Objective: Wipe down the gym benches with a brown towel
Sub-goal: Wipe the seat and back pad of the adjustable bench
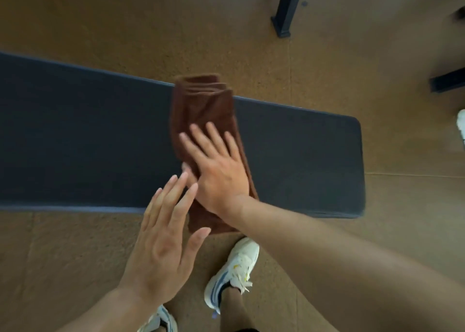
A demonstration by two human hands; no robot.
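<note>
- Head view, looking down: right hand point(216, 166) lies flat, palm down, on the brown towel point(201, 105); fingers point(198, 137) spread and extended, nothing clasped, palm pressing the cloth onto the pad.
- Left hand point(163, 233) open, fingers straight and slightly apart, holding nothing; its fingertips sit just beside the right thumb at the towel's near-left edge. Cannot tell whether they touch the cloth.
- Brown towel is folded into a long strip laid across the width of the bench point(75, 135); stacked folds show at its far end, which reaches just past the far edge of the pad, and the near end hangs over the near edge.
- Bench pad is dark blue-grey and runs left to right; its rounded end lies to the right of the towel.
- Floor point(100, 24) is brown, speckled, with seams visible.
- White sneaker point(234, 268) with blue stripes stands on the floor below the towel's near end; a second shoe point(161, 321) is partly cut off at the bottom edge.
- Dark metal equipment leg point(286, 9) stands at top right, well apart from the bench.
</note>
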